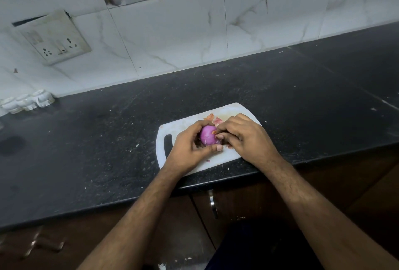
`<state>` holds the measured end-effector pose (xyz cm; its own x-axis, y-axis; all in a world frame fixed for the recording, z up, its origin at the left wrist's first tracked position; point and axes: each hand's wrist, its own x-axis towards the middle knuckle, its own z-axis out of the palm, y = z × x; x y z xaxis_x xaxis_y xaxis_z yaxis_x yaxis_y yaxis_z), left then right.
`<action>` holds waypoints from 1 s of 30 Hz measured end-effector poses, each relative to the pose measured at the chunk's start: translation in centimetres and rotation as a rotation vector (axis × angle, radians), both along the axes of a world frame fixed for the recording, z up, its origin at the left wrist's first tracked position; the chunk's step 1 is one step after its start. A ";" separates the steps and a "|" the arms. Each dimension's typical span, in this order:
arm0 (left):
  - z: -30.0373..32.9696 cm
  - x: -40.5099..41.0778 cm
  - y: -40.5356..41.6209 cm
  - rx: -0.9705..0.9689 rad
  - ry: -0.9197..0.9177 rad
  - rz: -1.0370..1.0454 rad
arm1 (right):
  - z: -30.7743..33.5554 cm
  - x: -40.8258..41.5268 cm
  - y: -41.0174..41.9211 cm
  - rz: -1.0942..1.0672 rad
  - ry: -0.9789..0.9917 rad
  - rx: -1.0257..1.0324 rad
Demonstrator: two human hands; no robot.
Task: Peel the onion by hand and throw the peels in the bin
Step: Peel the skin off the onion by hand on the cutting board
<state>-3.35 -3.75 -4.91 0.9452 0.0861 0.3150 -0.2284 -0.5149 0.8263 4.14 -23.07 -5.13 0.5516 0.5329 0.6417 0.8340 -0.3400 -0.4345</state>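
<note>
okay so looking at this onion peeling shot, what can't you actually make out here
Head view, the only one:
- Far side and underside of the onion: hidden by the left hand cupping it.
- What the right hand pinches: its curled fingers cover the spot.
- The bin: nowhere in frame.
- Peels on the cutting board: partly behind the hands.
- White pieces at the wall: cut by the left edge, blurred.

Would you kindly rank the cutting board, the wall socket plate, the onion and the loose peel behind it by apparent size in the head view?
1. Cutting board
2. Wall socket plate, though it sits farther from the camera, so its true rank is unsure
3. Onion
4. Loose peel
</note>
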 end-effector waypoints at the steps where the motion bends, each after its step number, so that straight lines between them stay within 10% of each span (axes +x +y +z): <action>1: 0.0 0.0 0.0 0.004 -0.001 -0.001 | 0.0 0.0 0.0 -0.015 -0.031 -0.020; 12: -0.2 0.1 0.0 0.108 -0.048 0.011 | 0.0 -0.2 0.5 -0.098 -0.287 -0.183; 30: 0.5 -0.3 -0.3 0.203 -0.030 -0.034 | -0.1 0.4 1.0 -0.001 -0.093 -0.201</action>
<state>-3.61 -4.07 -4.41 0.9364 -0.0135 0.3508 -0.2714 -0.6617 0.6990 4.50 -22.08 -5.24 0.4961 0.6548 0.5702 0.8667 -0.4134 -0.2793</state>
